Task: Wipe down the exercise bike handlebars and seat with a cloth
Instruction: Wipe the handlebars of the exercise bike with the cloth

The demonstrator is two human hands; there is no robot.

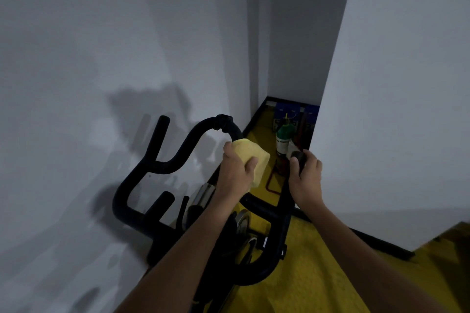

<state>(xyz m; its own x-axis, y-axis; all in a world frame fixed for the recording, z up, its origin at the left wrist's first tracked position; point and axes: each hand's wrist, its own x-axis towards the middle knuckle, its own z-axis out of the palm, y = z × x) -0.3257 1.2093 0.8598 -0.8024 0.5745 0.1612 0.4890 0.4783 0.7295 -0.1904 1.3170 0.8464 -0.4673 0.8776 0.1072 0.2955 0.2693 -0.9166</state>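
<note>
The black handlebars (178, 155) of the exercise bike curve across the middle of the view, close to the white wall on the left. A folded yellow cloth (254, 155) is wrapped over the right side of the front loop, and my left hand (236, 173) grips it against the bar. My right hand (306, 178) is closed around the end of the right handle grip (298, 156), whose round black tip shows above my fingers. The seat is out of view.
A white wall (76, 84) runs close along the left and a white column (394, 109) stands on the right. A green bottle (284, 138) and blue boxes (283, 110) sit in the narrow corner beyond. The floor (318, 262) is yellow with a black baseboard.
</note>
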